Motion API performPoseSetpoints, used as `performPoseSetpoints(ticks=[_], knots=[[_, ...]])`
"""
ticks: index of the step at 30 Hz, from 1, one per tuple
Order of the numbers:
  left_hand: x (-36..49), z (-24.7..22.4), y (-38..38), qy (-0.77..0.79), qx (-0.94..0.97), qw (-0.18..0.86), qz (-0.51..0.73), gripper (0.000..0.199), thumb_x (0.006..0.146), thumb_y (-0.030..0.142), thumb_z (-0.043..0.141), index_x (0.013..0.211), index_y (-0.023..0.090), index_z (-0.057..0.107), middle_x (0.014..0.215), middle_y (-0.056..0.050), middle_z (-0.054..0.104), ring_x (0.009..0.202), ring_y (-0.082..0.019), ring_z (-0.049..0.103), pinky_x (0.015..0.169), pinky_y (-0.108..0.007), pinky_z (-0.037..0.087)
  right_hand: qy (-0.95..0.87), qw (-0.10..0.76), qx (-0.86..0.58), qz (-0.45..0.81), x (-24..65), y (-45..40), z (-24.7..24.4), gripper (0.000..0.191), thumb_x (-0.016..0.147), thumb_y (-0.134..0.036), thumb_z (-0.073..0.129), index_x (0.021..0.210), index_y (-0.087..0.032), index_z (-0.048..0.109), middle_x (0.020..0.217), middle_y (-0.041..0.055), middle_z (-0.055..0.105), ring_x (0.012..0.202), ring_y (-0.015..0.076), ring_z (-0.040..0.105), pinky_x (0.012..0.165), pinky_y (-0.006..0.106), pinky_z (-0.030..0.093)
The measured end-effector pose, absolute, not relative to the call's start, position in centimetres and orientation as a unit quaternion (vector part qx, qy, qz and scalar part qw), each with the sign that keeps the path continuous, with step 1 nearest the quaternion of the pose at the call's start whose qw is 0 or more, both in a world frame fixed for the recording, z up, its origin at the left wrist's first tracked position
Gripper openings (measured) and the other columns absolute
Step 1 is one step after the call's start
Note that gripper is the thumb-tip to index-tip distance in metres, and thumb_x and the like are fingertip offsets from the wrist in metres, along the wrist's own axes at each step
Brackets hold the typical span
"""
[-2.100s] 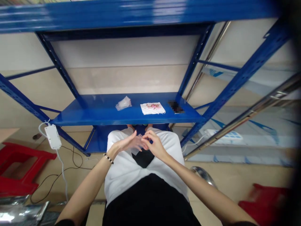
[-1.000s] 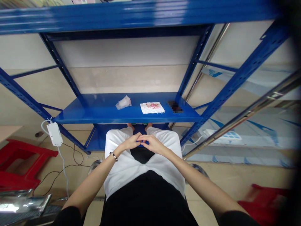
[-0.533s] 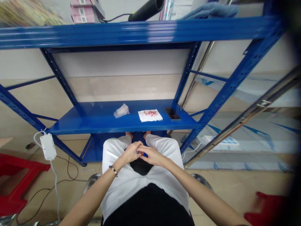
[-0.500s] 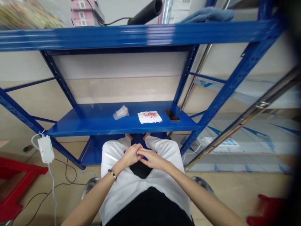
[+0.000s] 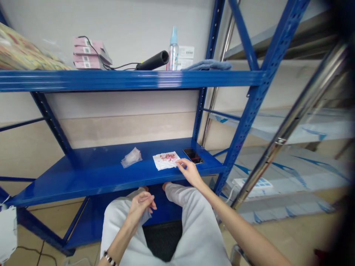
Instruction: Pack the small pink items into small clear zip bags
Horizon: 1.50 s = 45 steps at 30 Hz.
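On the blue shelf lies a white cloth or tissue with small pink and red pieces on it. My right hand is at its right edge, thumb and fingertips brought together at the cloth's corner; whether they grip anything is too small to tell. My left hand is over my left knee with fingers curled around a clear thin plastic piece, part of which hangs below it. Left of the cloth lies a translucent plastic bag. A dark phone lies just beyond my right hand.
The upper shelf beam crosses in front, bearing pink boxes, a black tube, a spray bottle and a blue cloth. A metal pole and blue upright stand at right.
My hands have separated. The right moved forward and right to the cloth's edge; the left moved slightly left and now shows clear plastic. The view has tilted up.
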<state>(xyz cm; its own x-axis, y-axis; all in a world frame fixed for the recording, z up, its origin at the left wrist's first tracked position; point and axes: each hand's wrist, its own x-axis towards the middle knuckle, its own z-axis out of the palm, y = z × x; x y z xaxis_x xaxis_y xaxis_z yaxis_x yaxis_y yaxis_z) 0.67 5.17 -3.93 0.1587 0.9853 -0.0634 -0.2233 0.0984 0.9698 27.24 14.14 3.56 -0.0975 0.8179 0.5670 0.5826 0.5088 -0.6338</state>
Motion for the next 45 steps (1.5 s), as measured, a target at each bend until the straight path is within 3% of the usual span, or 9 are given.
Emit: performPoseSetpoints(ticks=[2,6,9,16,22,27,32,38,45], knots=[[0.1,-3.4,5.2,0.397,0.385,0.647,0.525,0.043,0.069,0.056,0.075,0.083,0.017,0.062,0.064,-0.006,0.066,0.06,-0.02,0.064,0.052,-0.026,0.046,-0.734,0.415,-0.53,0.091,28.6,17.7,3.5,0.018,0.084,-0.022,0.06,0.098,-0.018,0.071,0.086,0.0049,0.069,0.072,0.0172,0.062,0.073,0.03,0.049],[-0.7,-2.3,5.1,0.37,0.278,0.683,0.565,0.043,0.072,0.058,0.073,0.084,0.018,0.062,0.067,-0.002,0.063,0.067,-0.017,0.063,0.059,-0.027,0.049,-0.756,0.316,-0.572,0.039,29.0,21.3,2.7,0.024,0.081,-0.016,0.064,0.104,-0.018,0.07,0.086,0.0037,0.066,0.084,0.017,0.062,0.082,0.027,0.045],[-1.1,-1.8,4.7,0.335,0.228,0.723,0.56,0.046,0.072,0.063,0.07,0.084,0.019,0.061,0.072,0.0,0.06,0.066,-0.014,0.061,0.061,-0.027,0.049,-0.759,0.273,-0.591,-0.013,28.2,22.2,2.3,0.015,0.085,-0.017,0.06,0.096,-0.018,0.072,0.086,0.0051,0.066,0.086,0.0169,0.06,0.083,0.025,0.043],[-1.0,-2.2,4.1,0.246,0.249,0.768,0.536,0.057,0.069,0.077,0.06,0.085,0.022,0.061,0.077,-0.002,0.055,0.065,-0.015,0.055,0.059,-0.029,0.048,-0.747,0.244,-0.617,-0.031,27.6,23.9,2.1,0.017,0.086,-0.017,0.058,0.08,-0.016,0.074,0.08,0.0097,0.068,0.079,0.0194,0.06,0.074,0.025,0.042],[-0.4,-2.4,4.6,0.237,0.295,0.76,0.528,0.054,0.067,0.069,0.07,0.087,0.02,0.059,0.08,-0.003,0.058,0.072,-0.016,0.059,0.062,-0.03,0.049,-0.765,0.225,-0.604,-0.009,27.0,24.4,1.7,0.016,0.085,-0.024,0.06,0.081,-0.018,0.074,0.083,0.0088,0.07,0.082,0.0198,0.062,0.074,0.026,0.042],[0.2,-2.4,4.1,0.305,0.4,0.701,0.506,0.04,0.07,0.042,0.081,0.092,0.018,0.057,0.084,-0.005,0.065,0.078,-0.018,0.064,0.069,-0.031,0.051,-0.75,0.3,-0.589,-0.011,26.9,23.1,3.3,0.016,0.084,-0.024,0.06,0.078,-0.016,0.072,0.083,0.0095,0.069,0.084,0.0208,0.06,0.083,0.029,0.043],[0.4,-3.1,4.2,0.421,0.523,0.569,0.475,0.034,0.069,0.037,0.081,0.079,0.015,0.057,0.073,-0.004,0.065,0.068,-0.014,0.061,0.065,-0.027,0.048,-0.728,0.453,-0.507,0.094,23.9,15.3,4.2,0.015,0.084,-0.029,0.06,0.082,-0.017,0.068,0.084,0.0058,0.07,0.076,0.0186,0.062,0.071,0.029,0.046],[1.3,-4.4,4.0,0.418,0.612,0.498,0.45,0.027,0.069,0.029,0.078,0.079,0.015,0.058,0.07,0.0,0.06,0.064,-0.011,0.054,0.063,-0.024,0.044,-0.753,0.464,-0.4,0.241,18.9,3.5,0.7,0.009,0.086,-0.027,0.062,0.087,-0.02,0.068,0.088,0.0036,0.071,0.079,0.0174,0.063,0.071,0.029,0.047],[2.3,-4.6,3.5,0.392,0.625,0.537,0.409,0.026,0.069,0.029,0.077,0.082,0.011,0.062,0.075,-0.002,0.062,0.067,-0.012,0.055,0.064,-0.024,0.043,-0.743,0.443,-0.426,0.266,18.6,3.0,-2.1,0.005,0.084,-0.021,0.063,0.085,-0.021,0.068,0.082,0.0028,0.069,0.079,0.0188,0.061,0.069,0.031,0.045]])
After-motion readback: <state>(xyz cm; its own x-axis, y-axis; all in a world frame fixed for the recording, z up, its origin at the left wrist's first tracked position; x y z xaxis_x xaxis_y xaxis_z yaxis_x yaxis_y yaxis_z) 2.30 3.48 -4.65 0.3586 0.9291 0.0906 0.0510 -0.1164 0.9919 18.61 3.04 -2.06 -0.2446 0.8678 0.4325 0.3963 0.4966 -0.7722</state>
